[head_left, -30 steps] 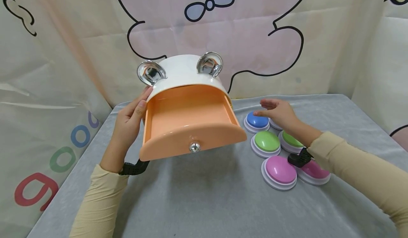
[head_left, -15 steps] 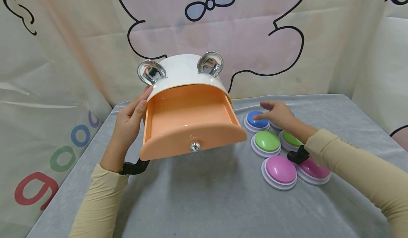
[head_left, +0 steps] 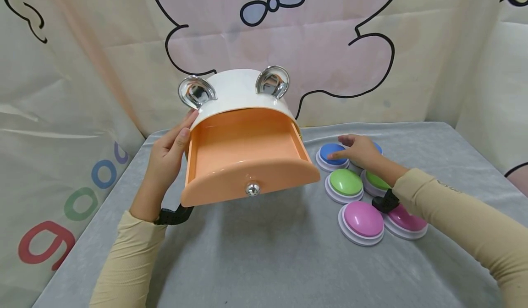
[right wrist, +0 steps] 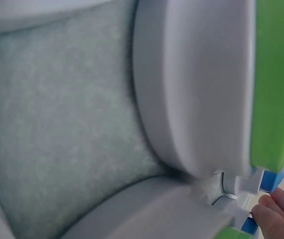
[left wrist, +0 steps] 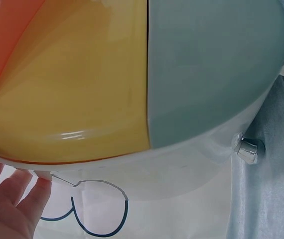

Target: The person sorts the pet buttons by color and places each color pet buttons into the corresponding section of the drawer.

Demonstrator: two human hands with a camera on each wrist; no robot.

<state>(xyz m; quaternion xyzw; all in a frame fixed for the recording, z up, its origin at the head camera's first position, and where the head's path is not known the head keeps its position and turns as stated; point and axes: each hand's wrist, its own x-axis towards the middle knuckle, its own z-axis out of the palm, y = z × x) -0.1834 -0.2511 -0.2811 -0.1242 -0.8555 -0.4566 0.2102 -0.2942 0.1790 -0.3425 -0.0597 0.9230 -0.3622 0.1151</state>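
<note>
The left hand (head_left: 167, 156) grips the side of a white drawer box (head_left: 237, 85) with chrome ears (head_left: 195, 93), thumb on the near side, the other fingers mostly hidden behind it. Box and hand look unmoved over the last second; the box hangs tilted above the grey cloth (head_left: 264, 271). Its orange drawer (head_left: 231, 179) is pulled well out, knob (head_left: 252, 189) toward the person, with nothing seen inside. The left wrist view shows a yellow panel (left wrist: 72, 89) and a grey-green panel (left wrist: 212, 74), too close up for me to tell which face of the box that is.

To the right, the left blue button (head_left: 327, 150), left green button (head_left: 345, 182) and left pink button (head_left: 364, 219) form one column. The right hand (head_left: 363, 152) has dipped slightly, so its thumb now crosses lower on the left blue dome, and more of the right blue button (head_left: 377, 147) shows behind it. I judge the work has narrowed to the left blue button. Thumb and fingers are spread, with no hold evident; I cannot tell whether they touch. The right green button (head_left: 377, 182) and right pink button (head_left: 408, 218) are partly covered by the arm and wrist camera (head_left: 386, 201).
</note>
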